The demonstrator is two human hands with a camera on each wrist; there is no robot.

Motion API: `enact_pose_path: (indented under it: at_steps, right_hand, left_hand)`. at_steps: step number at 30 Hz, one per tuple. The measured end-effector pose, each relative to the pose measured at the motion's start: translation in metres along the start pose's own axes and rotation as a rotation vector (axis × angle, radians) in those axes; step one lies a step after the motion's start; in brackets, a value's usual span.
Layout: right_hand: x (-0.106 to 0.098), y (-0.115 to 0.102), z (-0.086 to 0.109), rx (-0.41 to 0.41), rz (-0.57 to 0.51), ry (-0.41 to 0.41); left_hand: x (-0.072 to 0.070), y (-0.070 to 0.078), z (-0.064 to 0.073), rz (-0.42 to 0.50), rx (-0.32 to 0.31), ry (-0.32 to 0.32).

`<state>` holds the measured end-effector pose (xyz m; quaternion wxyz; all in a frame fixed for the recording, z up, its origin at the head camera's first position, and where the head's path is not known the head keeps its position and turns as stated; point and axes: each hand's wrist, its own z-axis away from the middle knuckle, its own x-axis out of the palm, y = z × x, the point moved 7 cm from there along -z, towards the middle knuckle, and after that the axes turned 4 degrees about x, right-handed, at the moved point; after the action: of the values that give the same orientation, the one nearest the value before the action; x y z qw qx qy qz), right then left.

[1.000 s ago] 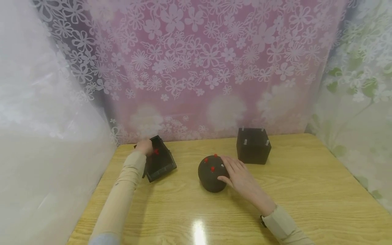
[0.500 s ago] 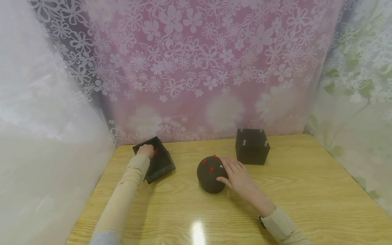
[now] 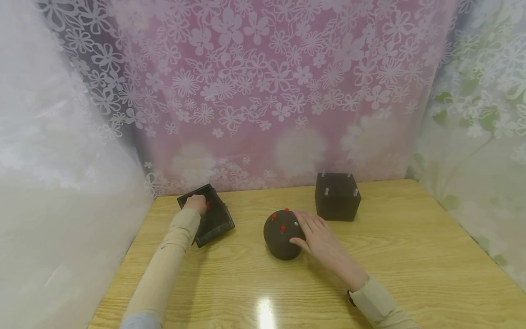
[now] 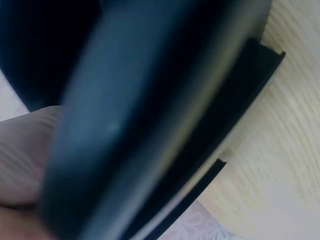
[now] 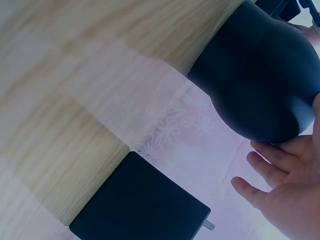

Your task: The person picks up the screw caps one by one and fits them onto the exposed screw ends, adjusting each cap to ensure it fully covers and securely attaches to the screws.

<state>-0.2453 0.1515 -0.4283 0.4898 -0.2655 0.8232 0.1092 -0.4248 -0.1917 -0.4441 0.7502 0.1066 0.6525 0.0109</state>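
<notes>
While the left hand (image 3: 196, 204) reaches into the black tray (image 3: 215, 234) on the wooden table (image 3: 230, 278), its fingers hidden and their grip impossible to tell, the right hand (image 3: 322, 240) rests extended fingers against the red-pegged black dome (image 3: 277, 242), near the black block (image 3: 337, 208).

Left sleeve (image 3: 158, 269): beige, long, finely wrinkled, gathered in crosswise folds toward the wrist; one small dark mark on the forearm. Left cuff (image 3: 187, 220): same beige, plain. Upper fabric (image 3: 141, 321), at the elbow end: pale blue-grey. Right sleeve (image 3: 390, 313): matching beige. Right cuff (image 3: 369, 292): broad, straight-edged, lighter beige band. Wrist item (image 3: 352, 299), beneath right cuff: black, small, perhaps a strap, though mostly hidden from the head view.
</notes>
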Motion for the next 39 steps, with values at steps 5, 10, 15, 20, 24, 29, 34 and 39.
enact_pose_path:
  at_steps: [5,10,15,20,24,29,34,39]
  right_hand:
    - [0.002,0.002,0.0,0.018,-0.016,-0.017]
    - [0.001,0.003,-0.001,0.029,-0.028,-0.036]
    - [-0.001,0.003,-0.001,0.018,-0.03,-0.015]
    - [0.0,0.002,0.0,0.01,-0.029,-0.011]
    - [0.0,0.003,0.0,0.012,-0.037,-0.013]
    - [0.0,0.002,-0.001,0.016,-0.036,-0.019]
    - [0.001,0.001,-0.002,0.008,-0.026,-0.017]
    - [0.001,0.0,-0.002,0.004,-0.031,-0.007]
  left_hand:
    - [-0.011,0.006,0.007,0.011,0.024,-0.086]
    - [-0.016,0.009,0.01,0.038,0.045,-0.145]
    - [-0.02,0.015,0.011,0.045,0.068,-0.169]
    - [-0.021,0.015,0.012,0.133,0.059,-0.195]
    - [-0.021,0.016,0.011,0.203,0.1,-0.178]
    - [-0.019,0.015,0.012,0.258,0.136,-0.176]
    - [-0.016,0.01,0.016,0.331,0.145,-0.171]
    - [-0.016,0.009,0.026,0.436,0.151,-0.147]
